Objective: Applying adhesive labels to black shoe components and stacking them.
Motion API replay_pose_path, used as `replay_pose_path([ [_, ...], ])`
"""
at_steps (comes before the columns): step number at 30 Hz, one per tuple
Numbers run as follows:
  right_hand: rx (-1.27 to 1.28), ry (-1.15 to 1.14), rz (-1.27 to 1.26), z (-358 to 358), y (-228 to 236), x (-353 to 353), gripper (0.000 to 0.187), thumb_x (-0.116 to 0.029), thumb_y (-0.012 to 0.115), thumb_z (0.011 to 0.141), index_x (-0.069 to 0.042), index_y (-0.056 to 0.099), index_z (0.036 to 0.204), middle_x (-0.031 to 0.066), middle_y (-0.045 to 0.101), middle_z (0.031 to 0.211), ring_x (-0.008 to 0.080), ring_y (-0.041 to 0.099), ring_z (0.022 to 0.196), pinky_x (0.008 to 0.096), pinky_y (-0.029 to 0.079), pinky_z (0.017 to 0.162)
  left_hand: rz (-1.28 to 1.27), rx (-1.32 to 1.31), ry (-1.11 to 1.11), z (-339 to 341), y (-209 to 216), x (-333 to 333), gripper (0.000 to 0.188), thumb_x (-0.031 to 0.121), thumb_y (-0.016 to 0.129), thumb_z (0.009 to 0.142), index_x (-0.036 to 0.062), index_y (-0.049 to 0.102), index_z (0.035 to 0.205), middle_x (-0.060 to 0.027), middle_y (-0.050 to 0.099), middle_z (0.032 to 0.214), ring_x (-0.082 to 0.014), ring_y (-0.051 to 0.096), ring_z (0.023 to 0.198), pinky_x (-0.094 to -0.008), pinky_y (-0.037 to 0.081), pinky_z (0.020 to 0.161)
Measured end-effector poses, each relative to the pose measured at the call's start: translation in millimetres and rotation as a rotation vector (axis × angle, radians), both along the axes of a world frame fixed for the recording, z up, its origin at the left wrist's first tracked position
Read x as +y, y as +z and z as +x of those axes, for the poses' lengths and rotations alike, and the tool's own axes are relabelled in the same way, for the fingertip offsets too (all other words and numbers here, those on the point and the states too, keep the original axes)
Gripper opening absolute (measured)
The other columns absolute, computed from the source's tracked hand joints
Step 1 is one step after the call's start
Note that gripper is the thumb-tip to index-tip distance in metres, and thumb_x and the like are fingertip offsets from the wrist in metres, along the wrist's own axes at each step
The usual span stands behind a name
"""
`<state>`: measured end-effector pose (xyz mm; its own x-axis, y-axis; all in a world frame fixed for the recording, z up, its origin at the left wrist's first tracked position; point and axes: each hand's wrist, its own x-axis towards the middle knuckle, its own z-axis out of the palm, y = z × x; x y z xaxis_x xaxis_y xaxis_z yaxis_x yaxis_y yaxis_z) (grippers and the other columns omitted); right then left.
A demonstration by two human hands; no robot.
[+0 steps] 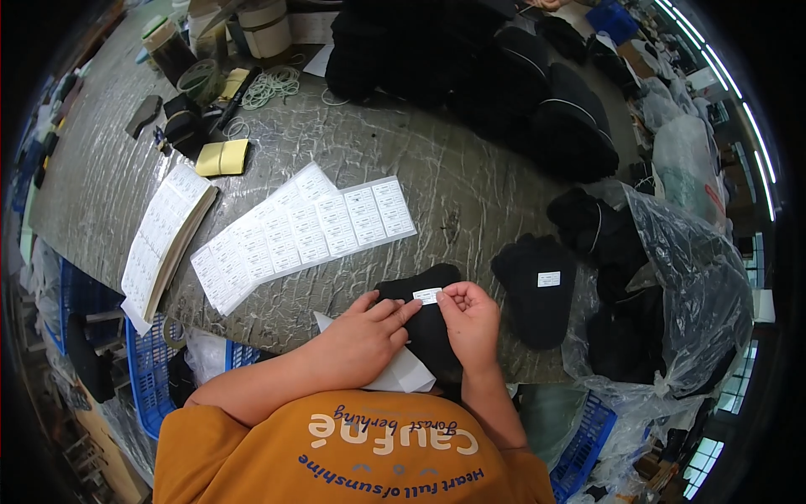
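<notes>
A black sock-like fabric piece (432,336) lies flat in front of me at the near table edge. A small white sticker label (426,296) is on its upper part. My right hand (470,319) pinches the label's right end between thumb and fingertips. My left hand (361,340) is palm down, its forefinger touching the label's left end and its other fingers bent. Under that palm a white sheet (407,374) sticks out on both sides, apparently gripped by the curled fingers. To the right lies a similar black piece (537,311) with a white label on it.
Sheets of labels (311,231) and a thick paper stack (164,239) lie to the left. Beyond are a yellow bundle (222,158), string (273,86) and jars (168,50). Black bundles (537,101) fill the back. A clear plastic bag (688,286) stands right; blue baskets (151,370) are below.
</notes>
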<state>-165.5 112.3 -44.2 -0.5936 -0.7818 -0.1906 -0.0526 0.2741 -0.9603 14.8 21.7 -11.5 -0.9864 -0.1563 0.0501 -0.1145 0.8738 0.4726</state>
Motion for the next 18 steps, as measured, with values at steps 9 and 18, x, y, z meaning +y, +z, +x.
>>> replay_pose_path([
  [9, 0.042, -0.053, 0.020, 2, 4, -6, 0.022, 0.003, 0.069, 0.082, -0.001, 0.051, 0.095, 0.0035, 0.061, 0.073, 0.0053, 0.056, 0.064, 0.0208, 0.046, 0.056, -0.025, -0.037, 0.007, -3, 1, 1, 0.023, 0.014, 0.053, 0.084, -0.0007, 0.065, 0.097, -0.0180, 0.047, 0.142, -0.0294, 0.049, 0.123, -0.0501, 0.032, 0.108],
  [18, 0.385, -0.004, 0.182, -3, 9, -11, 0.025, -0.004, 0.072, 0.079, -0.001, 0.053, 0.094, 0.0068, 0.057, 0.066, 0.0171, 0.056, 0.055, 0.0310, 0.045, 0.053, -0.014, -0.006, 0.035, -4, -2, 1, 0.020, 0.016, 0.055, 0.086, -0.0015, 0.065, 0.089, -0.0187, 0.051, 0.137, -0.0300, 0.051, 0.120, -0.0499, 0.034, 0.106],
])
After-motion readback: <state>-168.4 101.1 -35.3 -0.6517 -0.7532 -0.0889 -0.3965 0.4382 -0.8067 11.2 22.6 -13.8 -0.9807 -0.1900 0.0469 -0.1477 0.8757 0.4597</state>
